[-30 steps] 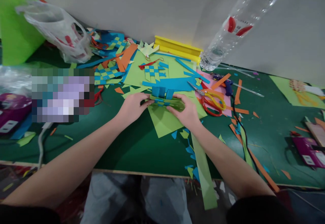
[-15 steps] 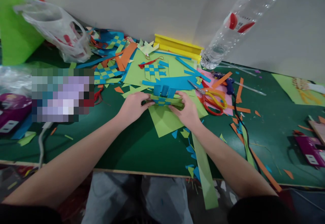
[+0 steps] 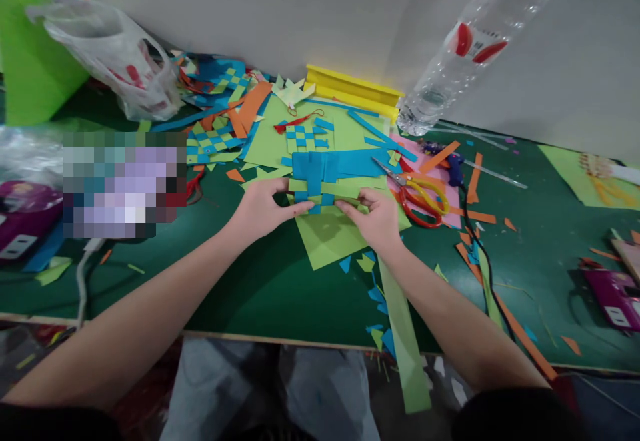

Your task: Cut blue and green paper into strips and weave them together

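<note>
Between my two hands is a woven piece of blue and green paper strips (image 3: 315, 186), held over a green paper sheet (image 3: 320, 244). My left hand (image 3: 265, 206) pinches its left side, thumb along the lower edge. At the right side, my right hand (image 3: 375, 217) grips it with thumb and bent fingers. Blue strip ends stand up above the weave, and green ends reach out sideways towards both hands. Just behind lies a blue paper piece (image 3: 363, 163). A finished-looking woven paper fish (image 3: 306, 138) with a red tassel (image 3: 295, 123) rests farther back.
Scissors (image 3: 423, 194) with red and yellow handles lie right of my hands, beside a glue gun (image 3: 454, 169) with a black cord. A plastic bottle (image 3: 480, 44) and a yellow channel (image 3: 353, 92) stand near the wall. Paper scraps (image 3: 375, 294) litter the green table (image 3: 240, 294).
The blue strip ends on the woven piece, bent and shortened in view before, now lie flatter and spread upward. My left thumb has slid right along the lower edge.
</note>
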`<state>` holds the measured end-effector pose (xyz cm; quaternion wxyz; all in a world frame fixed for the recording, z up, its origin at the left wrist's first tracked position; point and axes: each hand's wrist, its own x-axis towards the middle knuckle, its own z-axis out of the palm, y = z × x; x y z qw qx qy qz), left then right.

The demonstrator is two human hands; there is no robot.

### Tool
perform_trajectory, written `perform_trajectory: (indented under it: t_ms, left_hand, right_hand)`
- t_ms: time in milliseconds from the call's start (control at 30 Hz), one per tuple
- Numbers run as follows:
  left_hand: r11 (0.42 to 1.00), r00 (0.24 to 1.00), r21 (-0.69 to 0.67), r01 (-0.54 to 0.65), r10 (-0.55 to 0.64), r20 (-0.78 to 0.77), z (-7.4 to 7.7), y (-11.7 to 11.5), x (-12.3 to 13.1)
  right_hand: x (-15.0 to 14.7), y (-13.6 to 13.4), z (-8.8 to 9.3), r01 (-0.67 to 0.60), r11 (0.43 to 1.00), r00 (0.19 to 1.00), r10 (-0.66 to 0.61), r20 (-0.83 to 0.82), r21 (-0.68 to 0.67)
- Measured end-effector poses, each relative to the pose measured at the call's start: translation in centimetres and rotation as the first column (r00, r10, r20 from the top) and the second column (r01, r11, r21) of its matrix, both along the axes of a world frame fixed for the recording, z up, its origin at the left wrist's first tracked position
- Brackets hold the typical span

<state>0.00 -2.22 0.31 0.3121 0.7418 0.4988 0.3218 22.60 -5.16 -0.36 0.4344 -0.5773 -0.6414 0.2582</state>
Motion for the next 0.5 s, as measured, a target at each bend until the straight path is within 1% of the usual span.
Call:
perform_trajectory:
  t_ms: [100, 200, 367, 500]
  left_hand:
    - [0.993, 0.994, -0.12, 0.006, 0.008, 0.109, -0.02, 0.01, -0.11]
    - [0.981, 0.989, -0.194, -0.019, 0.046, 0.138, -0.18, 0.03, -0.17]
    - [0.977, 0.97, -0.212, 0.008, 0.044, 0.238, -0.59, -0.04, -0.06]
    - [0.98, 0.952, -0.197, 0.02, 0.042, 0.303, -0.59, -0.06, 0.13]
  right_hand:
    - [-0.18, -0.38, -0.06, -0.077, 0.996, 0.995, 0.075, -0.06, -0.035]
    - [-0.35, -0.8, -0.1, -0.136, 0.988, 0.987, 0.129, -0.098, -0.069]
    - [-0.51, -0.98, -0.02, -0.097, 0.995, 0.993, 0.094, -0.07, -0.039]
    - [-0.44, -0.79, -0.1, -0.104, 0.994, 0.992, 0.101, -0.081, -0.026]
